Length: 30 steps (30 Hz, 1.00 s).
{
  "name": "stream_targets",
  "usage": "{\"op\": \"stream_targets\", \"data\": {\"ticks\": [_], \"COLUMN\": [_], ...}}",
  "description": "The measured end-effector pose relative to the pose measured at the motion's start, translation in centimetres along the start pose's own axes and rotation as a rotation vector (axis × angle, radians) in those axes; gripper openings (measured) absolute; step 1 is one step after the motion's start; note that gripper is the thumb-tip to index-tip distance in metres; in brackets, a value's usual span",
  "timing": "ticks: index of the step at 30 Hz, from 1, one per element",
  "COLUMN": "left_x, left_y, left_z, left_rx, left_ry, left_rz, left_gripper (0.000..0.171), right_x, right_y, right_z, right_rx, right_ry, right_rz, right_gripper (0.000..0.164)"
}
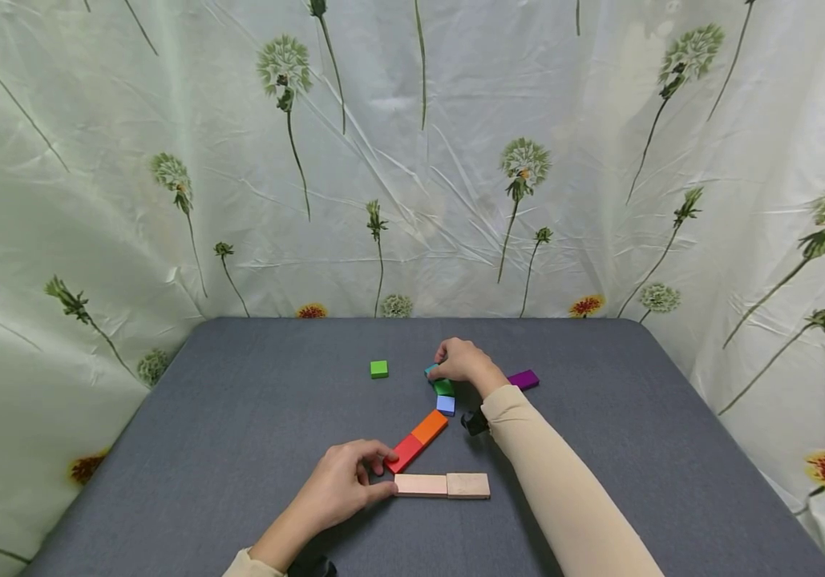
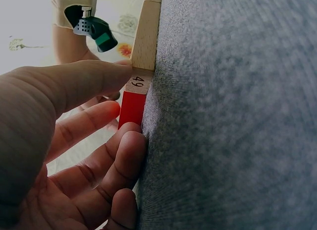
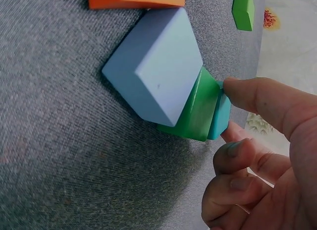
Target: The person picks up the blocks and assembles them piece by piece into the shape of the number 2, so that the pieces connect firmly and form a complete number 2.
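In the head view, my right hand [image 1: 464,362] pinches a teal block [image 3: 221,113] between thumb and fingers. That block lies against a dark green block [image 3: 198,108], and a light blue block [image 3: 158,66] follows it in the row. My left hand [image 1: 343,485] rests low on the tabletop, its fingers loosely bent. Its thumb touches the left end of a pale pink block [image 1: 421,486], while a fingertip is at a red block [image 1: 403,453]. An orange block [image 1: 430,428] continues from the red one, and a pale wooden block [image 1: 468,486] from the pink one.
A bright green block [image 1: 379,369] lies by itself left of the right hand. Partly behind the right wrist is a purple block [image 1: 524,380]. The dark grey tabletop [image 1: 253,401] ends at a white curtain [image 1: 412,160] printed with flowers.
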<state>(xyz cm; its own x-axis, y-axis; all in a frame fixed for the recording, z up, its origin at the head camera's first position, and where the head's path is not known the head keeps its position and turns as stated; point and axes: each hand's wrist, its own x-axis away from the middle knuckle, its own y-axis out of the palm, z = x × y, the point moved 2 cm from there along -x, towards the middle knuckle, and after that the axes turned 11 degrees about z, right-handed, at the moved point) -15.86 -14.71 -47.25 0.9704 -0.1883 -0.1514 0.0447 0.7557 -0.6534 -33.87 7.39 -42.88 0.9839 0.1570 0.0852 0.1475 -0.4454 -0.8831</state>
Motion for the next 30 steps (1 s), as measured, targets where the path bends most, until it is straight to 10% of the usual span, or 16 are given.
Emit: {"op": "stream_targets", "data": {"ticks": [30], "left_x": [0.0], "left_y": [0.0], "left_z": [0.0], "left_rx": [0.005], "left_ry": [-0.009], "left_rz": [-0.002], "left_gripper": [0.029], "right_x": [0.3], "right_y": [-1.0], "right_z": [0.0], "right_rx": [-0.016], "right_ry": [-0.021], "right_rz": [-0.001], "right_gripper": [0.026]}}
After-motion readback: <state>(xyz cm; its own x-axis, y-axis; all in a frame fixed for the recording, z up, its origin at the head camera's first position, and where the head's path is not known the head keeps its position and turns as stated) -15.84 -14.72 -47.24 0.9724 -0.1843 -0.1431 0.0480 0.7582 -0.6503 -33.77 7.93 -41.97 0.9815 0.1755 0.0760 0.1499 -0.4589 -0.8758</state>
